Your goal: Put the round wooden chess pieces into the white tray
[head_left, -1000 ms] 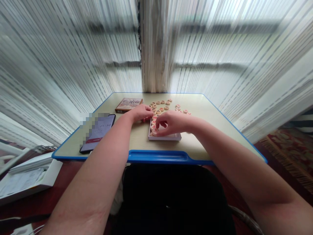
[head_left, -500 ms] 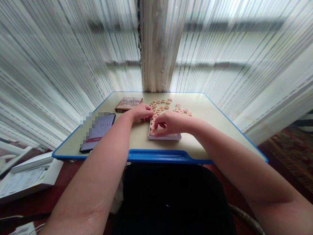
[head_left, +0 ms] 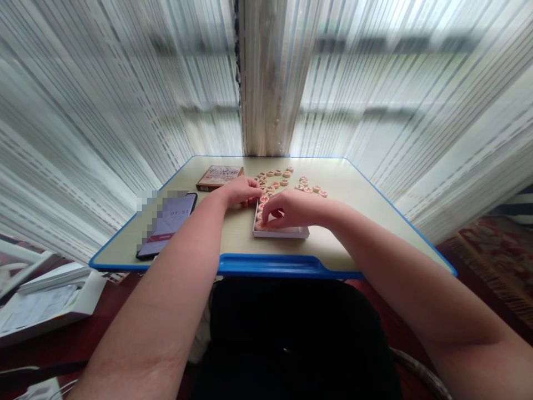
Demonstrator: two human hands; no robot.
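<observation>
We see our right hand point(head_left: 291, 206) reaching into the shallow white tray point(head_left: 281, 234), with thumb and fingertips curled down at the nearest piece point(head_left: 259, 226), in the tray's near left corner. The fingertips touch that piece, but we cannot tell whether they pinch it or only press on it. Our left hand point(head_left: 245, 190) is at the tray's far left side, fingers bent and close together; we cannot tell whether they grip the wall, a piece or nothing.

A column of round pieces point(head_left: 264, 199) runs along the tray's left wall. If our right fingertips push too hard, the corner piece could tip or ride up on its neighbour, because they sit so close. A nudge from our left hand could slide the tray or knock the loose pieces point(head_left: 284, 182) lying beyond it on the table point(head_left: 375, 214).

Our right hand and wrist hide much of the tray's floor and its far side, so we cannot count what lies inside. The left fingertips merge with the pieces behind them. The marks on most pieces are too small to read, and a blocky blur covers part of the phone point(head_left: 169, 222).
</observation>
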